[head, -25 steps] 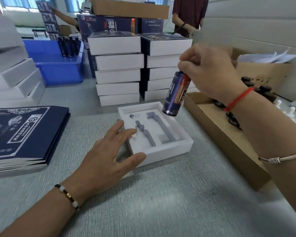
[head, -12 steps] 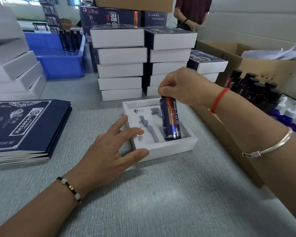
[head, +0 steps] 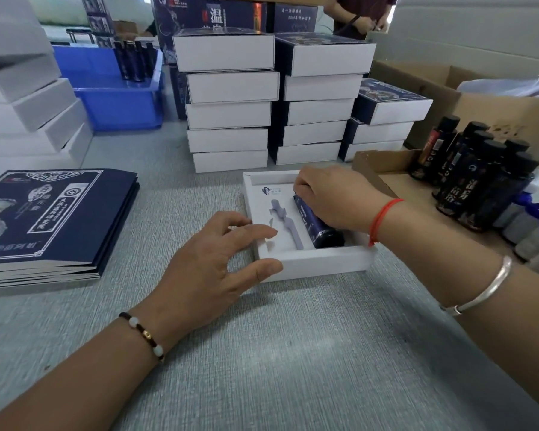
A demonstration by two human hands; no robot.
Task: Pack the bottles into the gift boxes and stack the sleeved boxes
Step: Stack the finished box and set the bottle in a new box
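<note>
A white gift box (head: 321,262) lies open in the middle of the grey table, with a white foam insert. A dark blue bottle (head: 316,223) lies flat in the insert's right slot, and my right hand (head: 333,197) is closed over its upper half. The left slot shows only a grey cut-out. My left hand (head: 212,262) rests spread on the table, fingertips on the box's left edge and thumb against its front wall. Several more dark bottles (head: 479,172) stand in a cardboard tray at the right.
Three stacks of sleeved white boxes (head: 231,98) rise behind the open box. A pile of flat dark blue sleeves (head: 50,219) lies at the left, white boxes (head: 22,119) beyond it. A blue bin (head: 115,98) holds bottles at the back. A person stands at the far right.
My right hand brought the bottle down from mid-air, stood it in the right slot, then laid it flat there. My left hand stayed on the box's left edge.
</note>
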